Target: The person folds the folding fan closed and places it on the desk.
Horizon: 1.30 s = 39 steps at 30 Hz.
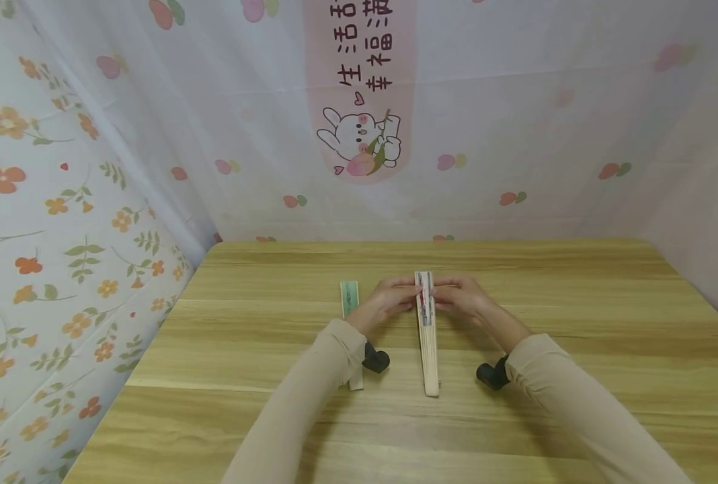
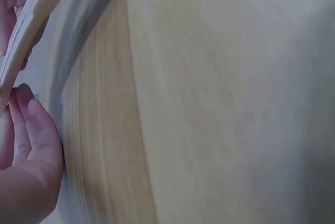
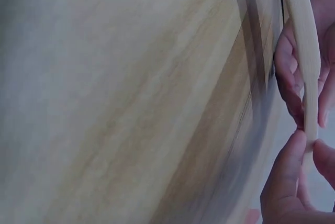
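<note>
A folded hand fan (image 1: 429,356) with pale wooden ribs and a printed upper end is held in front of me, its narrow end toward me. My left hand (image 1: 392,300) pinches its left edge near the printed end. From the other side my right hand (image 1: 463,296) pinches the same end. In both wrist views the fan's outer rib (image 3: 304,35) runs between the fingertips of the two hands. Left of it, a second folded fan with a green upper part (image 1: 349,294) lies on the table, partly hidden behind my left wrist.
The wood-grain table (image 1: 244,302) spreads under both arms, its far edge close to a white printed curtain (image 1: 486,134). A flowered curtain (image 1: 62,235) hangs on the left. Dark wrist mounts (image 1: 376,358) sit below both hands.
</note>
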Motion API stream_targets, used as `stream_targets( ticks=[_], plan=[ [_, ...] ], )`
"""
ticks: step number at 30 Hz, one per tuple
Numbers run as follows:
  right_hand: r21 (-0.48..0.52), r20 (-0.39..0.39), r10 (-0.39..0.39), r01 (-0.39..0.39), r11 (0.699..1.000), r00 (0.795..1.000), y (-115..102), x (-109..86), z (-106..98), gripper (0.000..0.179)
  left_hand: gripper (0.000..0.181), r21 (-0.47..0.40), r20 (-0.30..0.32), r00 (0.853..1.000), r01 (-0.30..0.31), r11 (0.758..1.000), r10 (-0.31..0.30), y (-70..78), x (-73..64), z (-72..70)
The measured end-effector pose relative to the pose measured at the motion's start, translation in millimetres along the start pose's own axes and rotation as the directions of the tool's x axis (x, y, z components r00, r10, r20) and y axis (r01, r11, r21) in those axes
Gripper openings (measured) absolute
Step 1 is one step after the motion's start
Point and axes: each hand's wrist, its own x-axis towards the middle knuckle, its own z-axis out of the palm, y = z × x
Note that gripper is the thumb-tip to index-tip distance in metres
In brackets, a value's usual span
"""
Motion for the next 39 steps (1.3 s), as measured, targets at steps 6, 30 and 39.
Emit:
stream_targets(
  ticks=[6,30,39],
  plan=[
    [-0.008,-0.023,0.041,-0.041,0.999,0.999,0.3,1.6,1.1,0.045,0.038,0.037,-0.022,1.0,0.001,0.999,0.0,-0.8,0.5,-1.2],
    [0.05,-0.009,0.072,-0.071,0.996,0.997,11.3,6.8,3.7,0.049,0.046,0.181,-0.029,0.999,-0.027,0.983,0.033,-3.0,1.4,-2.4],
    [0.029,-0.01,0.071,-0.071,0.997,0.997,11.0,7.7,3.5,0.05,0.047,0.174,-0.02,0.999,-0.039,0.984,0.043,-4.5,2.6,-4.5]
  ],
)
